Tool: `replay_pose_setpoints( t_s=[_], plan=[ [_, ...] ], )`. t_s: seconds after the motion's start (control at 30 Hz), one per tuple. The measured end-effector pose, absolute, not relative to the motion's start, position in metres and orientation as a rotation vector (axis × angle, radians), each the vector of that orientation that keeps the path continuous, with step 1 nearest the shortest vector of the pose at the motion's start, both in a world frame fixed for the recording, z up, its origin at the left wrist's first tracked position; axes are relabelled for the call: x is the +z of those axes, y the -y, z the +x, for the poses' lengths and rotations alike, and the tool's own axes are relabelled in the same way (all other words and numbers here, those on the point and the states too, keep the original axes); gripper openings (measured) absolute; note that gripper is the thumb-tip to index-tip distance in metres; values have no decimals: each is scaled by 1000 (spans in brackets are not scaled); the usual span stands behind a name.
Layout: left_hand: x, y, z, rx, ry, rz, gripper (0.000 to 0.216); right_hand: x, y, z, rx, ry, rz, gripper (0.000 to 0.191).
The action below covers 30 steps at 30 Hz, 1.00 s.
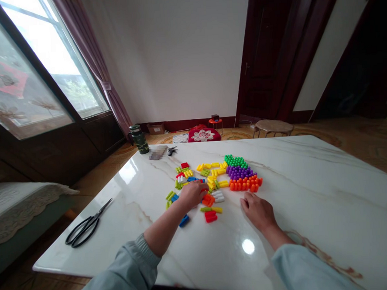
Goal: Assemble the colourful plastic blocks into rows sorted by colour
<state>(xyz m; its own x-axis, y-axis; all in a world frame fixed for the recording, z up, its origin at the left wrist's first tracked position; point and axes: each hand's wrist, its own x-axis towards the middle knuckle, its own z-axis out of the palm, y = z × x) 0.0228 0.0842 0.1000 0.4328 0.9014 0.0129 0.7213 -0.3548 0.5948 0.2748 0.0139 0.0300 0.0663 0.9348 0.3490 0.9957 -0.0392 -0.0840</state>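
Small coloured plastic pieces lie in loose groups at the middle of the white marbled table [313, 172]. My left hand [193, 194] reaches among them, fingers bent down; what they grip is hidden. Close to its fingertips are orange pieces [208, 200], white pieces [218, 196] and yellow pieces [212, 181]. My right hand [258, 212] rests on the table with curled fingers, and I cannot see what is inside them. Just beyond it stands a tight block of orange pegs [245, 184], touching rows of purple pegs [240, 172] and green pegs [235, 161]. Red pieces [211, 216] lie between my hands.
Black-handled scissors [88, 225] lie at the table's left. A camouflage flask [139, 139], a blurred-out item [158, 153] and keys [172, 151] are at the far left edge. Beyond the table are a round stool [273, 125] and a red cushion [204, 135].
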Motion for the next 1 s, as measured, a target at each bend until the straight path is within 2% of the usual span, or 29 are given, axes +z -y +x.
replay_pose_setpoints(
  t_s=[0.27,0.4,0.53,0.67,0.77,1.0],
  plan=[
    [100,-80,16,70,-1236,2613,63,28,-15,275,-294,1931,-2039,20],
    [89,-82,17,84,-1255,2631,58,28,-14,275,-285,1932,-2036,20],
    [71,-81,17,251,-1266,2661,43,29,-14,275,-289,1933,-2030,19],
    [52,-76,23,623,-1282,2589,35,29,-14,275,-302,1930,-2007,18],
    [42,-74,33,829,-1290,2462,36,28,-13,276,-305,1931,-1999,19],
    [35,-73,46,1055,-1215,2382,46,29,-12,275,-322,1948,-2028,20]
  ],
)
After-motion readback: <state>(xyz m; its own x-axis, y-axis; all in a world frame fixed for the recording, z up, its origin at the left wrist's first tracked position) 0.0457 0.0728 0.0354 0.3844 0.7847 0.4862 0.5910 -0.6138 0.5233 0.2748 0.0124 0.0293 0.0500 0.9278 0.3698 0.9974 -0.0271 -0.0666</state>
